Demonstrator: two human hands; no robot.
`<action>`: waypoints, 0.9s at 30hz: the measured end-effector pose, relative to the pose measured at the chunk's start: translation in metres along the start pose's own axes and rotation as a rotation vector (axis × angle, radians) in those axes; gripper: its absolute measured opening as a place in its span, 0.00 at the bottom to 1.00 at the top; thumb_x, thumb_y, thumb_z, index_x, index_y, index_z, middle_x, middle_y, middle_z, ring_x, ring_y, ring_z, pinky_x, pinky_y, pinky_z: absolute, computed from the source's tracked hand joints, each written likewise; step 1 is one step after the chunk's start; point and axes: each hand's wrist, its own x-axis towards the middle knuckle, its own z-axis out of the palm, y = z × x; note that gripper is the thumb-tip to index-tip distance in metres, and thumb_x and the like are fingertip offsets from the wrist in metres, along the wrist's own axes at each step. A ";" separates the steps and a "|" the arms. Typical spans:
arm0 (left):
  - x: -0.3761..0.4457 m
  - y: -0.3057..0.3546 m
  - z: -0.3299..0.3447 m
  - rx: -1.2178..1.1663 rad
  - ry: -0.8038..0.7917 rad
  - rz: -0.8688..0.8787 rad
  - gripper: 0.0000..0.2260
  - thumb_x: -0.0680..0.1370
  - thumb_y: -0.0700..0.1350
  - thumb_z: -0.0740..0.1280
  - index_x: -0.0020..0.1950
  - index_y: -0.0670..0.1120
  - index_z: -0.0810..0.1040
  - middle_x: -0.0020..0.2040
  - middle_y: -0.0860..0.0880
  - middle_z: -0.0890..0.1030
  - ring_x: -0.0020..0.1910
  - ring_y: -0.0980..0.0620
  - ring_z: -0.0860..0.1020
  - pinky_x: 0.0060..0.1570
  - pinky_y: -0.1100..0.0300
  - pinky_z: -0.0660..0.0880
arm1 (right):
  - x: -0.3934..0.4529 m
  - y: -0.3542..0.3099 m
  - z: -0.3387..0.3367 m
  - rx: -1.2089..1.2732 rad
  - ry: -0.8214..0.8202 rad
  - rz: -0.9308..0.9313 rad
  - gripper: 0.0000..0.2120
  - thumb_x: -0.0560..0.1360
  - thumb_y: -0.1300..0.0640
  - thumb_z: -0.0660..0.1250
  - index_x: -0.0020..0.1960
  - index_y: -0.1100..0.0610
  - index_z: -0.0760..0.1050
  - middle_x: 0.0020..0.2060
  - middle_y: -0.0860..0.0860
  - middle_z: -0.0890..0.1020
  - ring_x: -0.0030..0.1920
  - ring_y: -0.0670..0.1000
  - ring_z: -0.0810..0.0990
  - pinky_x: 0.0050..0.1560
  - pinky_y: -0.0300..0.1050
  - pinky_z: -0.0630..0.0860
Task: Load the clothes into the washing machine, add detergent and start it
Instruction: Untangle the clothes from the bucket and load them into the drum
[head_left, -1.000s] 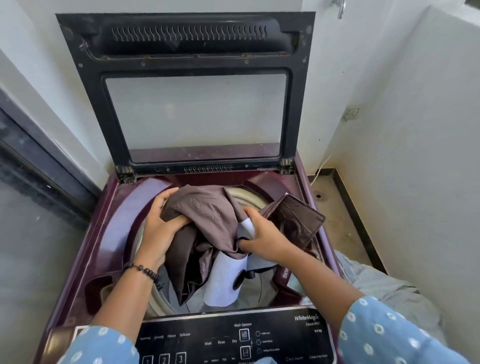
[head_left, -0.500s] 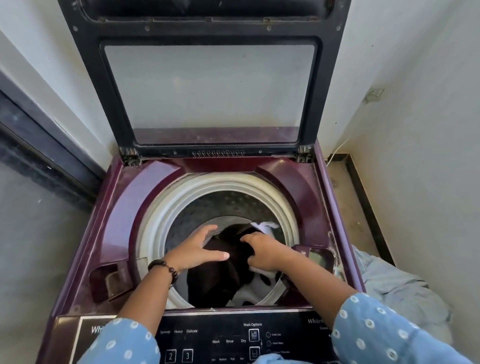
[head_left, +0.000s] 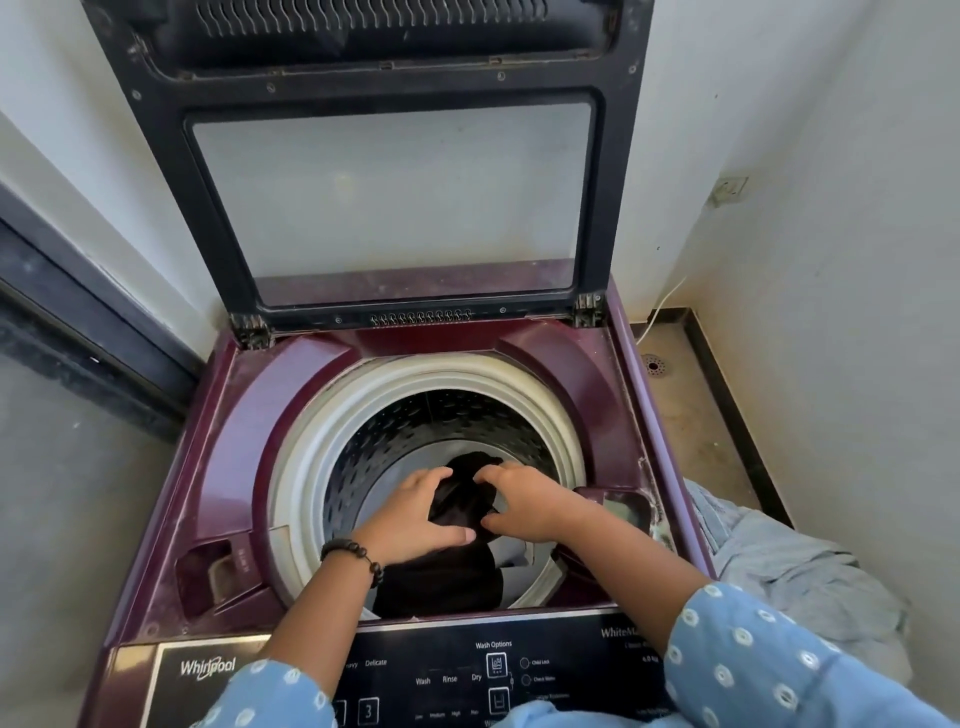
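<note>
A maroon top-loading washing machine stands with its glass lid raised upright. Dark brown clothes and a bit of white fabric lie at the bottom of the steel drum. Both my hands reach down into the drum over the dark clothes. My left hand has its fingers spread and presses on the dark cloth. My right hand rests on the same cloth with loosely bent fingers, facing the left hand. The black control panel runs along the near edge. No detergent is in view.
A heap of light blue-grey laundry lies on the floor right of the machine. Small recessed trays sit at the drum's left and right. White walls close in behind and on the right; a floor drain is in the corner.
One second ago both hands held the brown clothes bundle above the opening. It has since dropped into the drum, and my hands have followed it down and now lie on top of it.
</note>
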 end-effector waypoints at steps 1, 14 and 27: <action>-0.001 0.004 0.002 0.012 0.006 0.000 0.39 0.75 0.55 0.72 0.79 0.50 0.54 0.79 0.48 0.55 0.77 0.50 0.58 0.72 0.58 0.59 | -0.002 -0.001 0.000 -0.003 0.006 -0.009 0.30 0.77 0.54 0.67 0.76 0.55 0.61 0.70 0.57 0.68 0.69 0.57 0.69 0.68 0.49 0.68; -0.021 0.052 0.016 0.142 0.121 0.062 0.41 0.74 0.61 0.70 0.79 0.53 0.51 0.80 0.46 0.49 0.79 0.46 0.50 0.75 0.49 0.56 | -0.054 0.012 -0.011 -0.005 0.247 -0.051 0.28 0.76 0.53 0.68 0.73 0.55 0.64 0.68 0.56 0.70 0.69 0.56 0.68 0.68 0.51 0.69; -0.014 0.182 0.053 0.092 0.271 0.549 0.27 0.76 0.53 0.70 0.73 0.50 0.67 0.72 0.52 0.67 0.72 0.54 0.65 0.70 0.61 0.62 | -0.159 0.090 -0.024 0.142 0.973 0.133 0.13 0.74 0.58 0.69 0.58 0.60 0.79 0.57 0.56 0.78 0.63 0.56 0.72 0.63 0.37 0.60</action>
